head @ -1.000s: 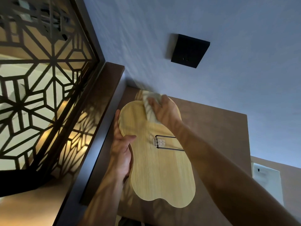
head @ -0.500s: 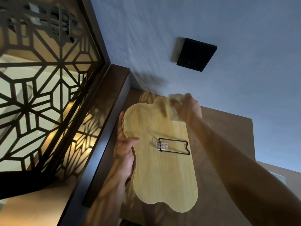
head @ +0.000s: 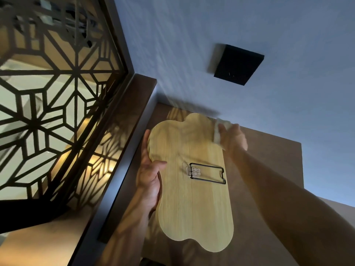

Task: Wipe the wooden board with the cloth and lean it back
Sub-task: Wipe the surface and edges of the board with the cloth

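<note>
A light wooden board [head: 190, 200] with wavy, lobed edges is held over a brown shelf top. A black wire bracket [head: 208, 174] on a clear plastic mount is fixed near its middle. My left hand [head: 149, 179] grips the board's left edge, thumb on the face and fingers behind. My right hand [head: 231, 138] presses a small pale cloth [head: 219, 131] against the board's upper right lobe. The hand and cloth are blurred.
A dark lattice screen [head: 53, 104] with a geometric pattern stands at the left, lit from behind, beside a dark wooden frame [head: 132, 120]. A grey-blue wall [head: 288, 104] rises behind, carrying a black square block [head: 238, 64]. The brown shelf top [head: 269, 169] extends to the right.
My right hand has swept the cloth from the board's upper middle to its upper right edge. The wire bracket is now fully uncovered. My left hand keeps its grip on the left edge.
</note>
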